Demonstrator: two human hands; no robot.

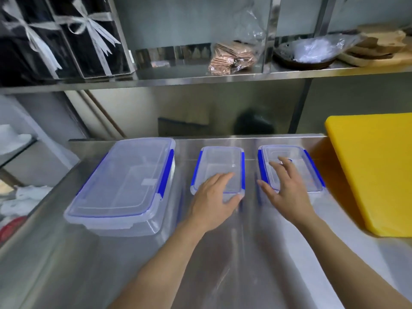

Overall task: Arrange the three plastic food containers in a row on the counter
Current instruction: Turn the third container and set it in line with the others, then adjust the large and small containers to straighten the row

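Three lidded clear containers in row on steel bench (223, 253): large container (120, 181) left, middle container (219, 166), right container (289, 161); look empty, light, rigid, likely slippery; left hand (214, 201) spread, flat on middle lid; right hand (287, 192) open, fingers splayed over right lid; best held by long sides near blue clips.

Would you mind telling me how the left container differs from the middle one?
The left container is far bigger and deeper than the middle container. It stands untouched, while the left hand rests on the middle one's near end. It is angled on the counter; the middle one sits squarer. Both are clear plastic, lidded, with blue clips.
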